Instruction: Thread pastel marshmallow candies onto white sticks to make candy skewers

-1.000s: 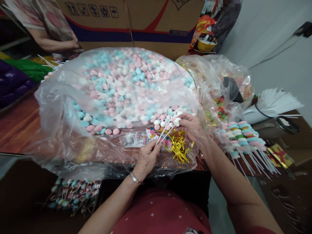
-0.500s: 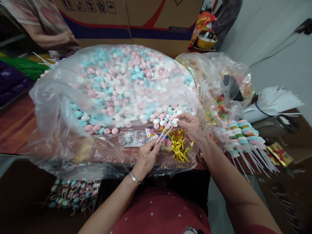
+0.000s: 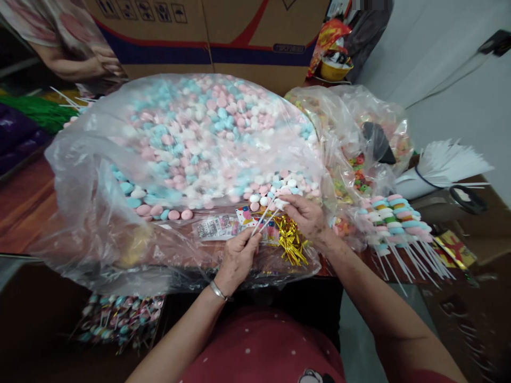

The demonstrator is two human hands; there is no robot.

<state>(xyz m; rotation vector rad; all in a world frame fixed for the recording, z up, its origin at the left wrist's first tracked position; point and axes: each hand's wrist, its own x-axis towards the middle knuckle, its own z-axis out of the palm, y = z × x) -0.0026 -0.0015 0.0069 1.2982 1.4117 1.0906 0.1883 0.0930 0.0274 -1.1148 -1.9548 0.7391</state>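
Note:
My left hand (image 3: 236,260), with a silver bracelet at the wrist, is closed on the lower ends of two thin white sticks (image 3: 262,222). They slant up and away toward my right hand (image 3: 307,217). Between its thumb and fingers, the right hand pinches a white marshmallow (image 3: 281,204) at the upper tip of one stick. Just below that hand lies a heap of gold twist ties (image 3: 291,242). Beyond both hands, pink, blue and white marshmallows (image 3: 263,189) spill from the mouth of a large clear plastic bag (image 3: 88,170). Printed cards (image 3: 217,227) lie under the plastic.
To the right lie filled marshmallow skewers (image 3: 395,221), a bundle of white sticks (image 3: 447,167) and clear bags of colourful candy (image 3: 359,175). A box of wrapped skewers (image 3: 120,319) sits low left. A big carton (image 3: 207,42) stands behind; another person's arm (image 3: 80,66) shows far left.
My right hand has shifted slightly left and turned, still pinching the white marshmallow at the stick tip. The left hand keeps hold of the sticks. The other person's hand shows more.

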